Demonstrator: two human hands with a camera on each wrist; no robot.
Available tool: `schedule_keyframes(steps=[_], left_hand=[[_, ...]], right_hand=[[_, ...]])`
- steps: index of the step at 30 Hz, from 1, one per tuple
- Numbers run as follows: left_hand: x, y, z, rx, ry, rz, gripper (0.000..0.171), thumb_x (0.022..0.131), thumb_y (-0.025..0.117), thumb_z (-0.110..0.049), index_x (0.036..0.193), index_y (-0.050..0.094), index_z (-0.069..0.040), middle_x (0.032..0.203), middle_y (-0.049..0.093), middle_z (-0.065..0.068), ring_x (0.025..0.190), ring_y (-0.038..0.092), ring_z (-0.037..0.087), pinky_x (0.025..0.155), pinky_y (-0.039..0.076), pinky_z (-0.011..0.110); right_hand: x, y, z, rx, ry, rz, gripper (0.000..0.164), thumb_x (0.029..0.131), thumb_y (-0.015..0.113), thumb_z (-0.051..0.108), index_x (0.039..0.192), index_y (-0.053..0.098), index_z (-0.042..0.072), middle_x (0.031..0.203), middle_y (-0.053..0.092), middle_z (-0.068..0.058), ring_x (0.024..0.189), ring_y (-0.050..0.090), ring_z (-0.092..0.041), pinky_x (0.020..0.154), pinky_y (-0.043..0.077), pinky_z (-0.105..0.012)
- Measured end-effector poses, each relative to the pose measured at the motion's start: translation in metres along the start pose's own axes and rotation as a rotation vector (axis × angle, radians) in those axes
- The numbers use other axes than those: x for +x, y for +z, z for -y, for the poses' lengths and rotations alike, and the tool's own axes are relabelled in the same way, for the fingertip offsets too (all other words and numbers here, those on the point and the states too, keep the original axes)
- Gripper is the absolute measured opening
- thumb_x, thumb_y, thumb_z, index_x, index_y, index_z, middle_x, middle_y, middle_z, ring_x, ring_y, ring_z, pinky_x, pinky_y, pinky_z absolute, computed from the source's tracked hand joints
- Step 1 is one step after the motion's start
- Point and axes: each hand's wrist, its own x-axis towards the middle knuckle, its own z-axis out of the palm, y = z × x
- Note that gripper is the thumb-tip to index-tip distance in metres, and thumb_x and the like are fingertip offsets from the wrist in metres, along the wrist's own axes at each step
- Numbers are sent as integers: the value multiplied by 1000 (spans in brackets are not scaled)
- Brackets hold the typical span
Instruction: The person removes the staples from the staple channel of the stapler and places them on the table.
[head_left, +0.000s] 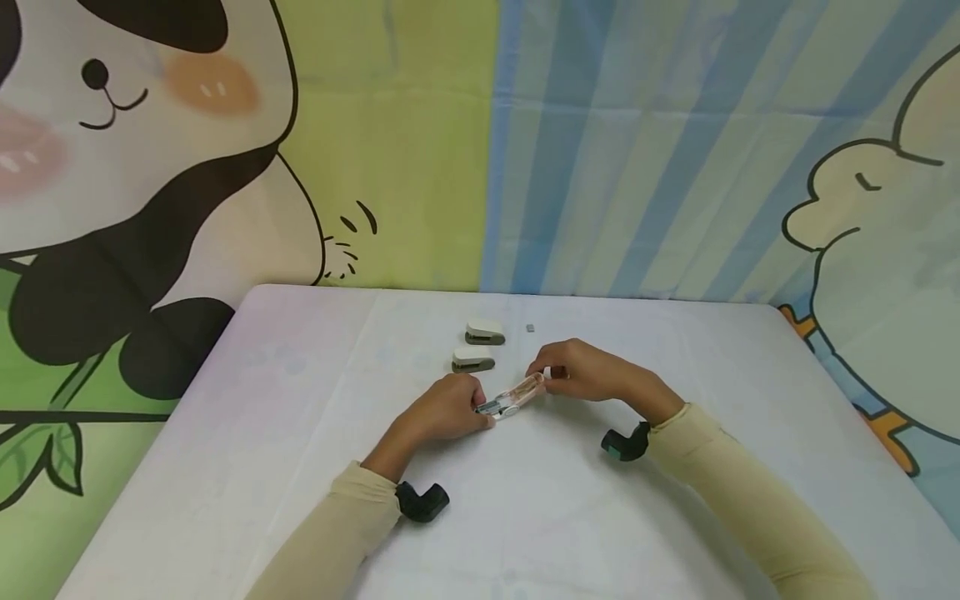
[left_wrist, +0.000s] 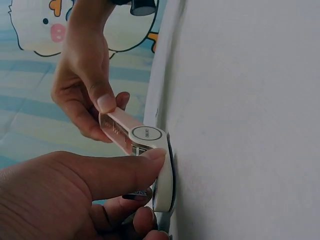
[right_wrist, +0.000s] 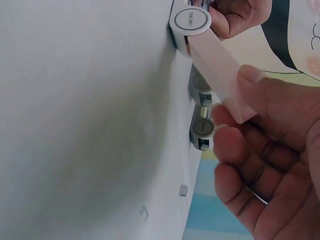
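Observation:
A pink and white stapler is held between both hands with its pink top cover swung up from its white base. My left hand pinches the base end, thumb lying across it near the round hinge disc. With thumb and fingers, my right hand grips the far end of the pink cover. In the left wrist view, a metal staple track shows by the left fingers. Part of the base is hidden behind that hand.
Two white and grey staplers, a nearer one and a farther one, stand behind the left hand. A small block of staples lies to their right. In the right wrist view, a loose staple lies on the white table.

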Motion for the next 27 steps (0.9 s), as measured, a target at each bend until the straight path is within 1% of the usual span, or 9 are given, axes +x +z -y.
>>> schedule_keyframes(steps=[2,6,9,12,14,18,21,24,27], left_hand=[[4,3,-7,1,3,2,21,82,78,-22,84,63,-9,75,57,-1,66,51,15,59,42,31],[15,14,-23,-1,16,11,21,82,79,-24,80,62,-11,74,57,-2,66,51,14,58,42,29],[29,22,-36,11,25,30,20,82,79,-24,77,64,-12,73,58,-3,64,52,13,56,42,28],[47,27,-47,43,20,40,19,84,78,-25,79,66,-12,74,59,-3,64,52,12,55,42,27],[60,29,-51,85,22,18,18,85,77,-25,84,67,-10,74,59,-3,64,52,12,54,42,27],[84,31,-55,175,22,-73,20,88,75,-23,97,67,-6,78,60,-2,65,53,12,56,43,27],[99,32,-60,195,11,-106,23,89,74,-22,102,68,-5,84,63,0,68,55,12,58,44,28],[113,33,-67,202,-8,-126,25,90,72,-25,105,68,-6,89,66,1,69,56,13,60,44,28],[125,37,-73,218,-43,-152,22,91,70,-27,102,68,-8,87,65,1,67,55,13,56,44,30]], right_hand=[[-3,-5,0,-11,19,12,24,92,65,5,116,68,1,105,65,-4,75,58,-13,66,49,-28],[-15,-18,-8,-12,98,51,25,95,63,8,119,66,1,108,64,-3,76,57,-14,68,49,-29],[-28,-28,-16,-13,153,71,25,96,62,8,120,65,1,108,64,-3,74,56,-15,68,48,-30],[-39,-36,-24,-25,196,64,25,95,62,6,119,65,0,108,64,-4,73,56,-15,67,48,-31],[-43,-41,-30,-40,230,44,25,94,64,5,118,66,1,107,64,-4,72,55,-14,66,48,-31],[-45,-48,-40,-93,268,-13,25,91,66,2,116,67,4,108,64,-6,74,56,-14,66,49,-31],[-46,-54,-46,-149,281,-46,25,91,66,2,116,68,3,108,63,-8,75,57,-16,68,49,-33],[-48,-60,-49,-209,313,-84,24,91,65,1,115,67,2,108,63,-10,74,56,-16,68,48,-35],[-49,-63,-51,-258,332,-136,24,91,65,0,115,67,1,105,63,-11,75,54,-18,67,47,-36]])
